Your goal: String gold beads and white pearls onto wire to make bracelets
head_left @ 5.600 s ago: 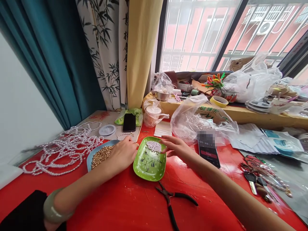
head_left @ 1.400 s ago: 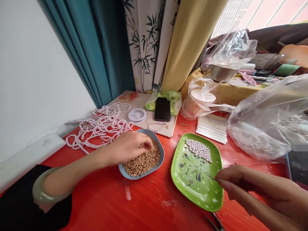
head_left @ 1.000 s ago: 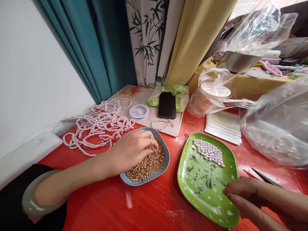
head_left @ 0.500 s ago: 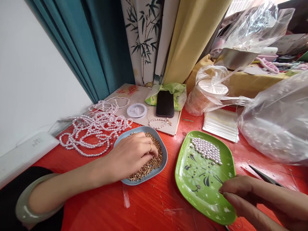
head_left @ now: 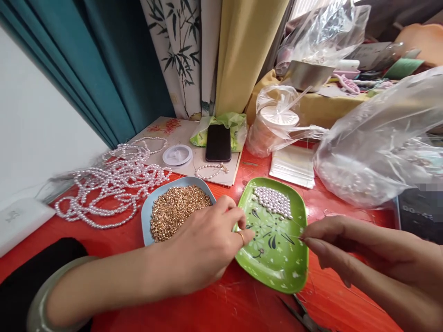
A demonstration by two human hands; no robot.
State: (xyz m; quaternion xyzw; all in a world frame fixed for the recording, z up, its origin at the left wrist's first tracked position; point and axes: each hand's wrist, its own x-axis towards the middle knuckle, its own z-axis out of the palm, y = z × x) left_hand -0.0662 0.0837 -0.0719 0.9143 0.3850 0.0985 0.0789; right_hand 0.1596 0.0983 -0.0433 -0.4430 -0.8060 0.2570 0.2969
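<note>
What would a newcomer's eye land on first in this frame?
Probably the two hands meeting over the green plate on the red table: the left hand beside the blue dish of gold beads, the right hand pinching a thin thread. A neat patch of pearls lies at the plate's far end, and pearl strings sprawl at far left.

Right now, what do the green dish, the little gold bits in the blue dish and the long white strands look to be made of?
Green leaf-patterned dish: probably melamine or plastic, glossy with printed leaves. Small gold beads: metal or metal-plated, judging by their bright glint. Long white bead strands: likely imitation pearl, with an even, pearly sheen.
</note>
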